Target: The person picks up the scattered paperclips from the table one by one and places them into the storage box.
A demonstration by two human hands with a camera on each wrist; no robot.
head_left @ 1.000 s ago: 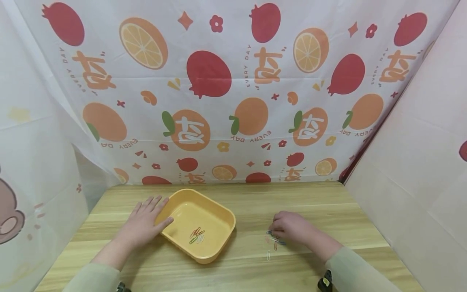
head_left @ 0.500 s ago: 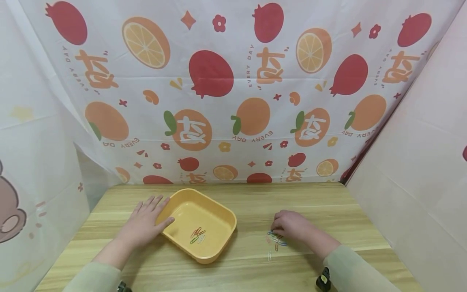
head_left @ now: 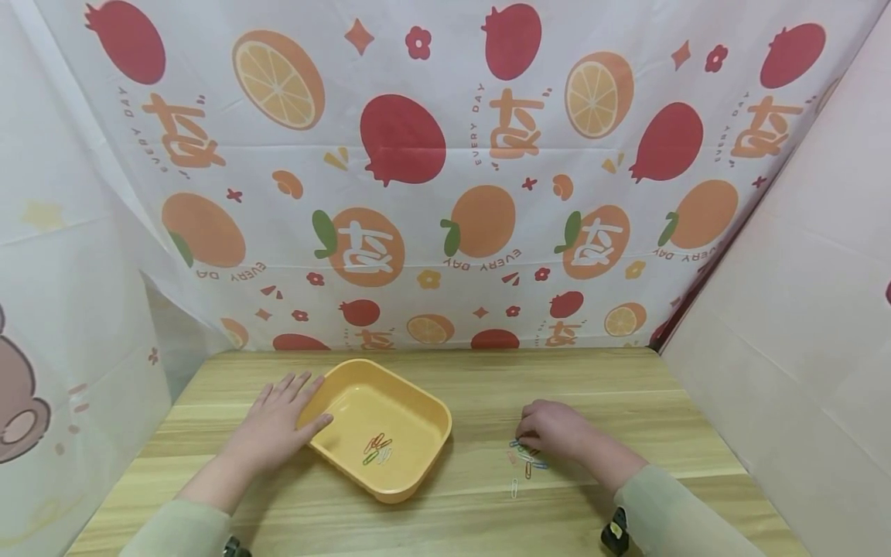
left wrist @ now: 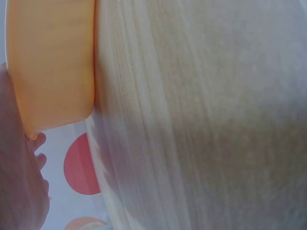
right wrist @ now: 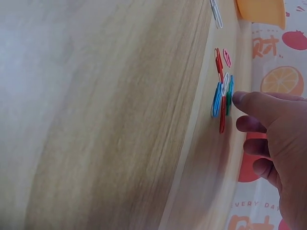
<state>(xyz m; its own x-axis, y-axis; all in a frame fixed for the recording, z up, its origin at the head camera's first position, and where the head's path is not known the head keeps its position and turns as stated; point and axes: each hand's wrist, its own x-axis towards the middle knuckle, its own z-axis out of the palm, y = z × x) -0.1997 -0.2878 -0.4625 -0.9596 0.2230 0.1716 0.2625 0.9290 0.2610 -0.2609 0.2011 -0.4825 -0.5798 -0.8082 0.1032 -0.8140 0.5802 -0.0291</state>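
Backdrop: a white cloth printed with oranges, red fruit and lettering hangs behind a wood-grain table
Left side: the left hand rests at the left edge of a yellow tray, its grip wide, fingers spread and nearly straight, thumb reaching over the rim; no clip shows in it
Tray: upright on the table, left of centre, turned at an angle to the table's edges
Clips inside: red clips, a green clip and pale clips lie bunched on the tray's floor
Lone clip: a white clip lies well to the right of the tray, nearer the person than the pile
Pile: by the right wrist view, blue clips, darker red clips and a dark green clip lie close together, some overlapping, with a pink clip just beside
Right side: the right hand reaches down to the pile's far side, fingers bent; the index tip is hidden, so I cannot tell whether the grip pinches a clip
Progress: partway, I judge; one bunch already sits in the tray, while the pile, the pink clip and the lone clip remain outside
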